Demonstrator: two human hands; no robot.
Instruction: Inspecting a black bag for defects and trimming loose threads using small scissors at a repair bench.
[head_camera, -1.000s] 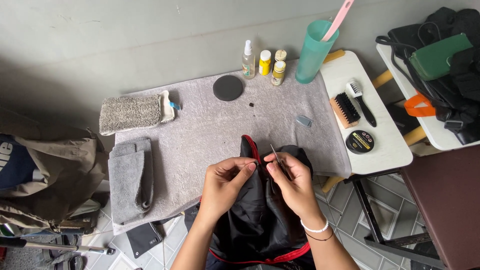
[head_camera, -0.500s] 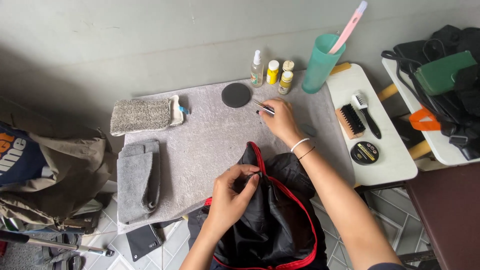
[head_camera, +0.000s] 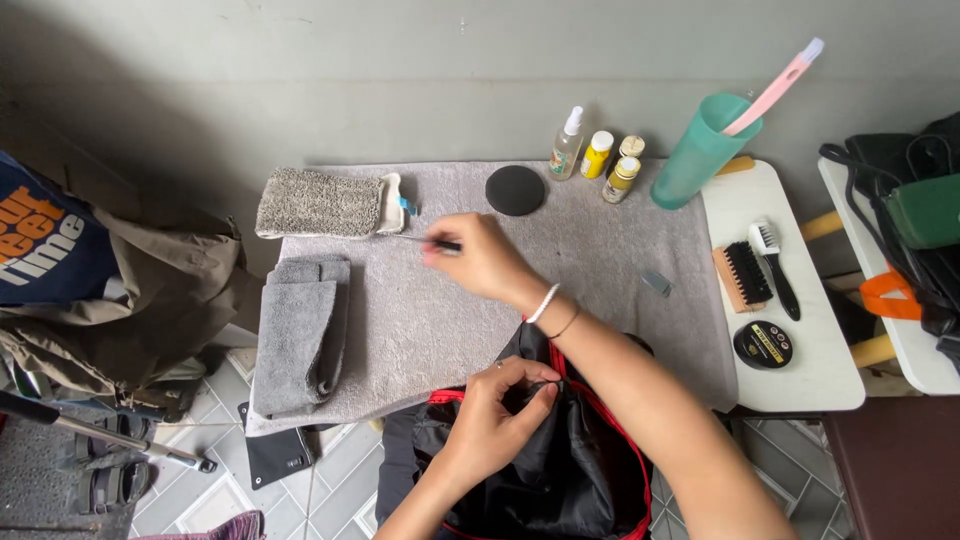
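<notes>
The black bag with red piping is lying slumped at the near edge of the grey towel-covered table, partly hanging over toward the person. The left hand is pinching a fold of its fabric near the opening, fingers drawn close together on the cloth. The bag is looking soft, light and floppy, so it probably needs gripping at a seam or the piped edge, where the cloth gives some firmness. The right hand is reaching across the towel, fingers closed on a thin dark-handled tool, its fine tip pointing toward the rolled grey mitt. A folded grey cloth is lying to the left; a round black pad, a small spray bottle and a teal cup are standing along the far edge.
</notes>
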